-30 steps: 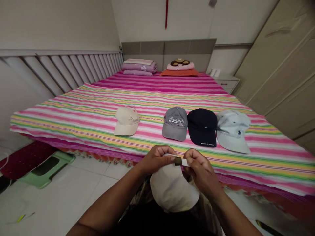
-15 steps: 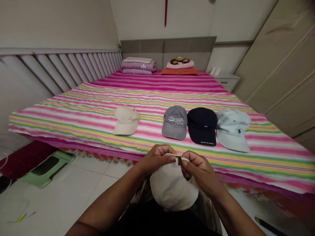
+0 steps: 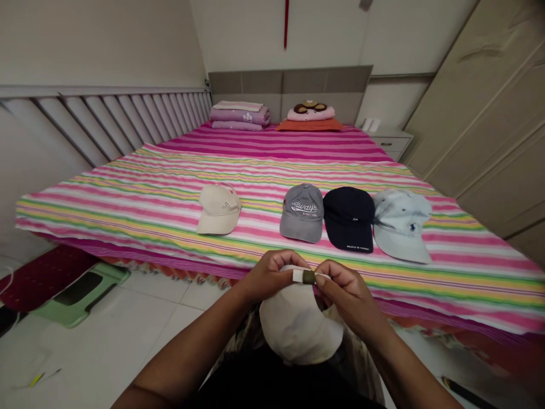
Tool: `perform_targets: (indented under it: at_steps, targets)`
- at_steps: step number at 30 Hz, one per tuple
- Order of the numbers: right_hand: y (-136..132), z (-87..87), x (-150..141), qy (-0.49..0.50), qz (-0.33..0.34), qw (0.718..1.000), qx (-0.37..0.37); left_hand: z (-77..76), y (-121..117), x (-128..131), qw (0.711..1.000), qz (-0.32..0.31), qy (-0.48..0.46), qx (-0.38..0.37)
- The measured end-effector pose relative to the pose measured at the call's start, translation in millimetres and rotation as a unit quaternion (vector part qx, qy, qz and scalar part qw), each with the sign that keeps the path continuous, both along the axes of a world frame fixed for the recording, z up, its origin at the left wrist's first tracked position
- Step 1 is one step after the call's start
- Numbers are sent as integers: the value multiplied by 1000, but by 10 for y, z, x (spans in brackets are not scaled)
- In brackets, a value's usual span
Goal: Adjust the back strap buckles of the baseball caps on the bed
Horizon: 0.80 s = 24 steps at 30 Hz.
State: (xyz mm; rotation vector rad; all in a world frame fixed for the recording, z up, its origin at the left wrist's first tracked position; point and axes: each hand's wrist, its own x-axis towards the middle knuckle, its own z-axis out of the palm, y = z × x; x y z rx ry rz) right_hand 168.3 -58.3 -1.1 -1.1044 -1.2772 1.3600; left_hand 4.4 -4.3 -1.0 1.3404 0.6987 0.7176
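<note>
A cream baseball cap (image 3: pixel 300 329) hangs below my two hands, over my lap. Between the fingers runs its back strap, with a small brownish buckle (image 3: pixel 309 277) on it. My left hand (image 3: pixel 275 274) is closed, pinching the strap left of the buckle, where a short white piece of strap shows. On the buckle's right side my right hand (image 3: pixel 343 284) pinches the strap. Beyond the hands, a beige cap (image 3: pixel 219 209) lies alone on the bed, and a grey cap (image 3: pixel 302 213), a navy cap (image 3: pixel 349 218) and a pale blue cap (image 3: pixel 402 226) sit in a row.
The bed (image 3: pixel 140 187) has a striped cover and a slatted rail (image 3: pixel 128 122) at left. Folded bedding (image 3: pixel 239 116) and a pillow stack (image 3: pixel 310 115) rest by the headboard. A green stool (image 3: pixel 85 295) stands on the floor at left.
The buckle now faces me more flatly, and more of the white strap shows to its left. My hands have barely shifted; the caps on the bed stay put.
</note>
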Motion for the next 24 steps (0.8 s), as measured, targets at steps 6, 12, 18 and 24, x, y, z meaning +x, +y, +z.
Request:
perform_targets:
  at_steps: [6, 12, 18, 24]
  targets:
    - [-18, -27, -45, 45, -26, 999, -10, -81, -3, -15, 986, -14, -163, -22]
    - [-37, 30, -64, -78, -60, 988, 115, -5, -30, -29, 998, -9, -33, 55]
    - [-37, 54, -52, -308, -89, 881, 348, -43, -14, -52, 997, -36, -54, 46]
    - [-36, 64, -33, -329, -87, 874, 347, -126, 25, -77, 994, -23, -103, -41]
